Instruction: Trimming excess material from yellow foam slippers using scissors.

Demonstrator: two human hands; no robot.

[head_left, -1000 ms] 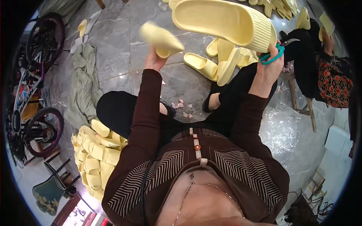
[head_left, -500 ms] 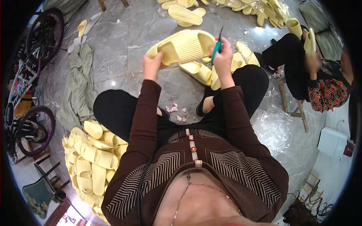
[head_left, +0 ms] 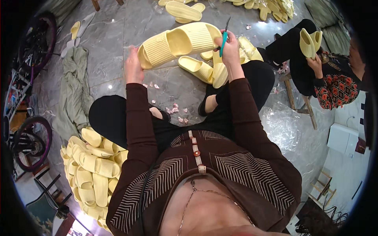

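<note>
Grey floor tiles (head_left: 112,72) are strewn with heaped yellow slide sandals (head_left: 100,173) and loose slides (head_left: 197,69), apparently left unpaired, while one nested pair (head_left: 179,42), seemingly matched already, is gripped aloft by the left hand's (head_left: 134,67) and right hand's (head_left: 231,51) fingers, teal-handled scissors (head_left: 224,42) being clasped too in the latter.

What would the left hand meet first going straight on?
Beyond the yellow slippers it holds, the left hand seems to have free way over gray tiles, perhaps until a wooden leg at the top edge; depth is unclear.
</note>
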